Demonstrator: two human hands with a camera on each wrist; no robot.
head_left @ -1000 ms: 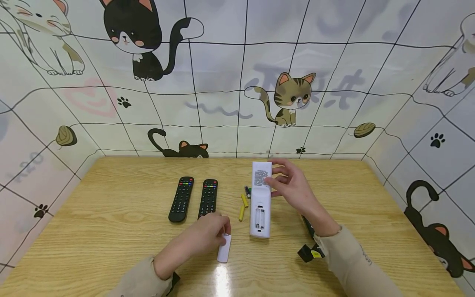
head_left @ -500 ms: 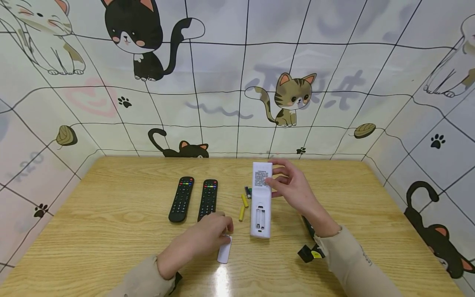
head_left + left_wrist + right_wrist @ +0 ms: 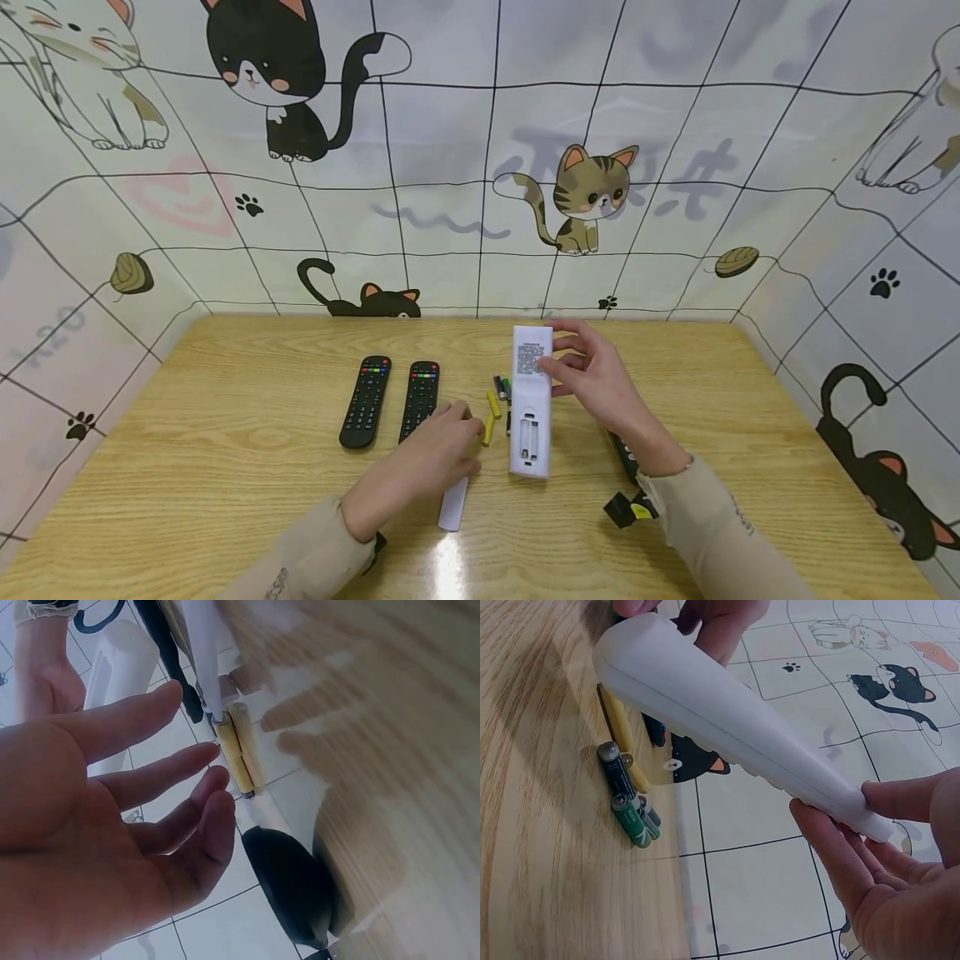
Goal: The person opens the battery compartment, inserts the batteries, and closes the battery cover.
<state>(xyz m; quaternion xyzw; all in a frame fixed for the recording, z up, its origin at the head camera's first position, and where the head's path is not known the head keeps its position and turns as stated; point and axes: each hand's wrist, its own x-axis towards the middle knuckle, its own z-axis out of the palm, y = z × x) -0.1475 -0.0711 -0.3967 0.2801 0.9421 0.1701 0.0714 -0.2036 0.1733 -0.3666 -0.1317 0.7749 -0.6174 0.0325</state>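
Note:
My right hand [image 3: 596, 383] grips the upper end of a white remote control [image 3: 531, 396], thumb on one side and fingers on the other. The remote's back faces me, and its battery compartment [image 3: 529, 439] is uncovered with no batteries inside. My left hand [image 3: 426, 457] hovers above a white battery cover [image 3: 452, 508] lying on the table, partly hidden by the hand. Its fingers [image 3: 195, 761] are loosely bent around nothing in the left wrist view. Just beyond them lie yellow batteries [image 3: 488, 431]. A green battery [image 3: 632, 821] and a dark battery [image 3: 616, 772] lie farther back.
Two black remotes [image 3: 365, 402] lie left of the batteries; my left hand covers the lower end of the nearer one. Another black remote [image 3: 624, 458] is partly hidden under my right forearm. A patterned cloth wall [image 3: 450, 208] rises behind the wooden table [image 3: 262, 400].
My left hand has let go of the battery cover, leaving it on the table, and has moved up and right towards the yellow batteries. The white remote has shifted very slightly right.

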